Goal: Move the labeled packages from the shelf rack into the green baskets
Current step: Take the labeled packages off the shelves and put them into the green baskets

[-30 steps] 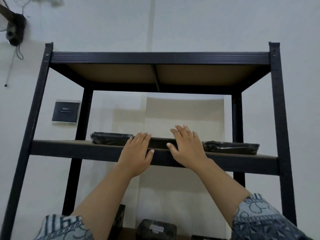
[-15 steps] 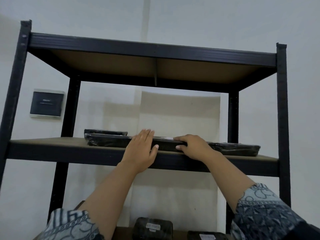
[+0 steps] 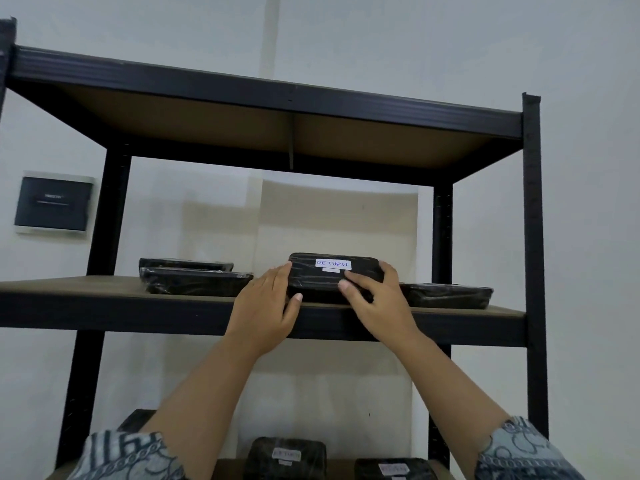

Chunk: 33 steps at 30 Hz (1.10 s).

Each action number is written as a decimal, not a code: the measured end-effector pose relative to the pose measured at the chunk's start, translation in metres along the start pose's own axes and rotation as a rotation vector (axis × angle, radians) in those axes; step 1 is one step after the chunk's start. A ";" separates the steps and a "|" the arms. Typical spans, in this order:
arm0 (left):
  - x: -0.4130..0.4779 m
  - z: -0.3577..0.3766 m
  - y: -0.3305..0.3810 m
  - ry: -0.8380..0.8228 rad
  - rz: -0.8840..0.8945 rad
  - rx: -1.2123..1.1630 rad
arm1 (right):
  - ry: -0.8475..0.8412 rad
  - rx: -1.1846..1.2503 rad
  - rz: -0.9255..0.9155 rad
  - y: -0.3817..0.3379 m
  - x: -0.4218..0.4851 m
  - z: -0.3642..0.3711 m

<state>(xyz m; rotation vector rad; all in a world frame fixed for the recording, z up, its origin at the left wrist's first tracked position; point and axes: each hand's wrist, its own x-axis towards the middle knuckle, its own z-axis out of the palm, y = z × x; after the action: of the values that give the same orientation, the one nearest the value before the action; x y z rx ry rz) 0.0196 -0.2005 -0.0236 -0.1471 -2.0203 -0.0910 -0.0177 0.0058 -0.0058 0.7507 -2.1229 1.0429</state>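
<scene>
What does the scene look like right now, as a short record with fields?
held item: black RETURN package, tilted up at the middle shelf's front edge
left hand: grips its left end
right hand: grips its right end
same shelf: two packages at left, one package at right
lower shelf: two labeled packages
green baskets: not in view

Both hands are tilting the middle package (image 3: 332, 277) up off the shelf (image 3: 104, 289); its RETURN label (image 3: 333, 264) is now facing the camera.
</scene>
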 end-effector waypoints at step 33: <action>-0.030 0.004 0.010 -0.060 -0.003 0.202 | 0.252 0.463 0.098 -0.009 -0.019 -0.014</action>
<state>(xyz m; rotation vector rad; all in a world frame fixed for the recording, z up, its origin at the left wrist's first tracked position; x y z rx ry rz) 0.0304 -0.1923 -0.0522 -0.0189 -2.0760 0.1167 0.0053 0.0168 -0.0090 0.6849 -1.7352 1.6221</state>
